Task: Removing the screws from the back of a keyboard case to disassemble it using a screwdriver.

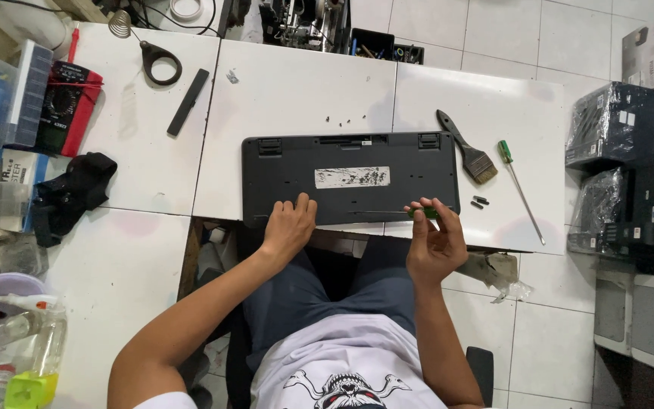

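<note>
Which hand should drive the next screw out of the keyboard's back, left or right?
Right, probably. The right hand already grips the green-handled screwdriver, its shaft lying over the upturned black keyboard. The left hand rests flat on the keyboard's near edge, well placed to steady it.

On your white desk [304, 83] you have: one black upturned plastic keyboard [350, 178]; two green-handled screwdrivers [520, 189], one of them in your right hand [434, 244]; one black-handled flat paintbrush [467, 148]; two small black cylinders [479, 202]; one black bar [188, 101].
</note>
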